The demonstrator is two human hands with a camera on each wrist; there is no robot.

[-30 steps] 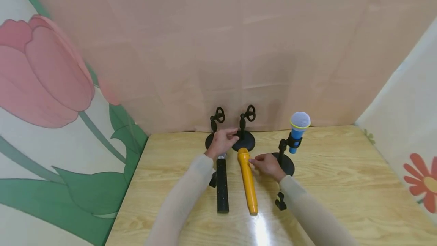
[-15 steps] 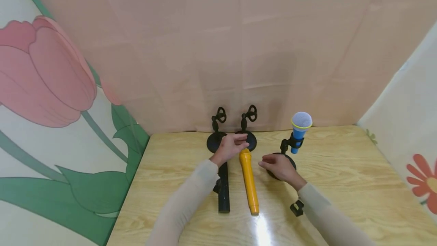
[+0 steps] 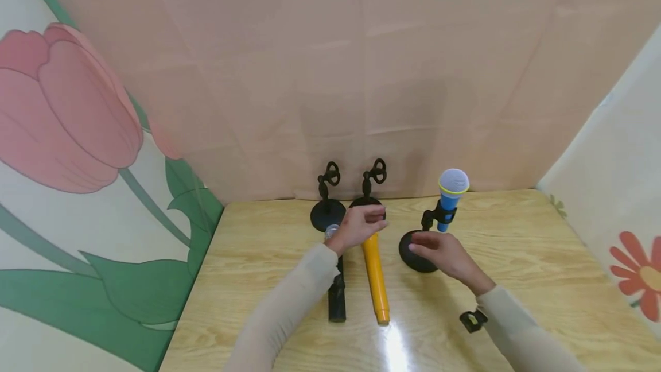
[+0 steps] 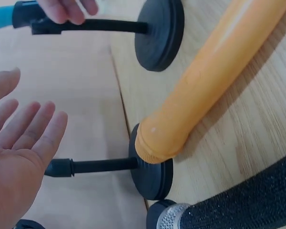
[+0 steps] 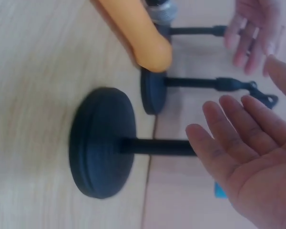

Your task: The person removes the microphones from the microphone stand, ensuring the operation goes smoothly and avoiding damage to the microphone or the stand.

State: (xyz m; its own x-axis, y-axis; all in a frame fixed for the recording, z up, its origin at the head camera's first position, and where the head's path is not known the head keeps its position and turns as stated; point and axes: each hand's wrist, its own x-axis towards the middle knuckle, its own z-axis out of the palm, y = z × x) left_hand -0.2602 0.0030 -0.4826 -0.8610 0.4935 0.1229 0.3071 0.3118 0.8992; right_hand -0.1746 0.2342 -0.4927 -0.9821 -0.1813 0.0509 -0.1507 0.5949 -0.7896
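Note:
My left hand (image 3: 357,226), fingers extended and holding nothing, hovers over the head end of a yellow microphone (image 3: 378,286) lying on the table. Its palm faces up the stem of the middle stand in the left wrist view. A black microphone (image 3: 337,305) with a silver collar lies left of the yellow one, partly hidden by my left forearm. On the right, a blue microphone (image 3: 447,204) with a white head sits in the clip of a black stand (image 3: 411,259). My right hand (image 3: 450,254), fingers loosely extended, is beside that stand's stem and overlaps its base.
Two more black stands with ring-shaped clips, the left stand (image 3: 326,217) and the middle stand (image 3: 367,186), stand at the back of the wooden table (image 3: 516,257). Close behind them rises a pink cloth backdrop (image 3: 268,102). Flower-printed panels border both sides.
My left hand has moved right, from above the black microphone to above the yellow one's head. My right hand has drawn away from the yellow microphone, rightward to the blue microphone's stand.

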